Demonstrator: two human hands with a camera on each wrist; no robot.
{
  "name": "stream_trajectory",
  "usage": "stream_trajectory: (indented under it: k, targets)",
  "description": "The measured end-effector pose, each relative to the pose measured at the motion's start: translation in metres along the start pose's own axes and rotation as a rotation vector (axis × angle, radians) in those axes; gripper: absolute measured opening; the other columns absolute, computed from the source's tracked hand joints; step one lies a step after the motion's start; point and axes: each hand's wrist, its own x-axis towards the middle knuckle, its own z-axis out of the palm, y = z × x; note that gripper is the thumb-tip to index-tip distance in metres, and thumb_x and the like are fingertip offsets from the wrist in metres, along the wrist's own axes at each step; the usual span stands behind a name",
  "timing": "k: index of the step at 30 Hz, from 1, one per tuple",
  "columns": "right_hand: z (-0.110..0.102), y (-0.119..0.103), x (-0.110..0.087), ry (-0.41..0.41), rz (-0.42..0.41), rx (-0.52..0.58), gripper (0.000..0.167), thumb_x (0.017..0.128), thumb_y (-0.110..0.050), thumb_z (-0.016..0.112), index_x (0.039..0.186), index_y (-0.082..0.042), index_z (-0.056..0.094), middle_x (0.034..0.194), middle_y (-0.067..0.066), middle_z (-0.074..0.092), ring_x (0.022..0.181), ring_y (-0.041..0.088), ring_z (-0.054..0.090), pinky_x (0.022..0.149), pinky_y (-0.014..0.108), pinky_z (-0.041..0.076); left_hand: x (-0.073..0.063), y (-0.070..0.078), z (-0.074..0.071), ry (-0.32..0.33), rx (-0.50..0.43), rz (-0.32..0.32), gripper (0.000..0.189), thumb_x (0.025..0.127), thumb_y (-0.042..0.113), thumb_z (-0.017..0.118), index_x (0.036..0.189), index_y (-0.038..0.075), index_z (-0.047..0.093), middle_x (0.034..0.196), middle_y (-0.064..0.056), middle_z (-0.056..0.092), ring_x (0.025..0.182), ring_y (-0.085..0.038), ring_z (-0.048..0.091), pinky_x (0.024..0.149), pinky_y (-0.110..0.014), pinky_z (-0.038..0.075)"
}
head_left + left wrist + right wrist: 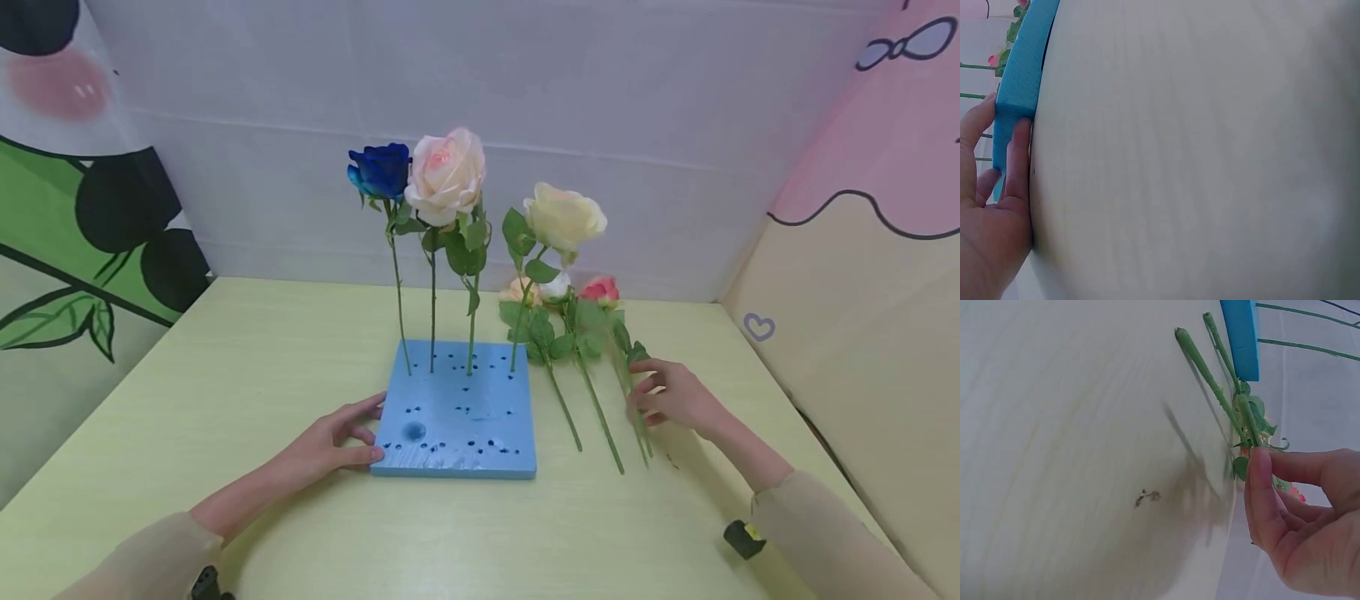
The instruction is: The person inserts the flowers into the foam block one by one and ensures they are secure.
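Note:
My left hand rests along the left side of a blue foam block with many holes. Its thumb and fingers touch the block near the front corner, fingers fairly straight. Four roses stand in the block's back row: a dark blue rose, a pale pink rose, a cream rose, and a stem whose bloom is hidden. At the right, my right hand pinches a green stem between thumb and fingertips. That stem appears to belong to the red-pink rose; the shadow shows it slightly off the table.
Beside the block lie a peach rose and a white rose, blooms toward the back wall. A brown scrap lies on the pale table. Printed side panels stand at both sides.

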Motion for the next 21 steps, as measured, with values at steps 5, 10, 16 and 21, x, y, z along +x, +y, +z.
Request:
stream_trajectory:
  k: [5, 10, 16, 21]
  targets:
    - [-0.006, -0.012, 0.003, 0.051, -0.029, 0.001, 0.059, 0.093, -0.005, 0.062, 0.145, 0.008, 0.037, 0.106, 0.024, 0.064, 0.085, 0.024, 0.07, 0.068, 0.036, 0.061, 0.002, -0.002, -0.001, -0.004, -0.002, 0.001, 0.086, 0.088, 0.028, 0.075, 0.157, 0.014, 0.027, 0.148, -0.02, 0.042, 0.102, -0.014, 0.062, 0.082, -0.022, 0.056]
    - [-0.012, -0.024, 0.003, 0.126, -0.067, 0.008, 0.061, 0.094, -0.005, 0.064, 0.147, 0.003, 0.037, 0.111, 0.027, 0.062, 0.084, 0.015, 0.07, 0.068, 0.035, 0.061, 0.002, -0.002, -0.001, -0.004, -0.009, -0.005, 0.086, 0.088, 0.028, 0.075, 0.157, 0.014, 0.027, 0.148, -0.019, 0.042, 0.104, -0.017, 0.062, 0.082, -0.022, 0.056]
    - [-0.022, -0.042, 0.001, 0.257, -0.15, 0.018, 0.062, 0.093, -0.006, 0.066, 0.149, -0.002, 0.038, 0.113, 0.027, 0.063, 0.079, -0.001, 0.067, 0.066, 0.035, 0.061, 0.001, -0.001, -0.001, -0.001, 0.002, -0.001, 0.085, 0.088, 0.029, 0.075, 0.157, 0.014, 0.027, 0.148, -0.019, 0.042, 0.103, -0.017, 0.062, 0.082, -0.021, 0.056]
    - [-0.027, -0.06, -0.003, 0.373, -0.232, 0.045, 0.062, 0.092, -0.009, 0.067, 0.148, -0.007, 0.04, 0.099, 0.002, 0.067, 0.079, -0.001, 0.068, 0.064, 0.031, 0.06, 0.001, -0.002, -0.001, 0.003, 0.009, 0.003, 0.085, 0.088, 0.029, 0.075, 0.157, 0.014, 0.028, 0.148, -0.018, 0.043, 0.103, -0.016, 0.062, 0.083, -0.02, 0.055]
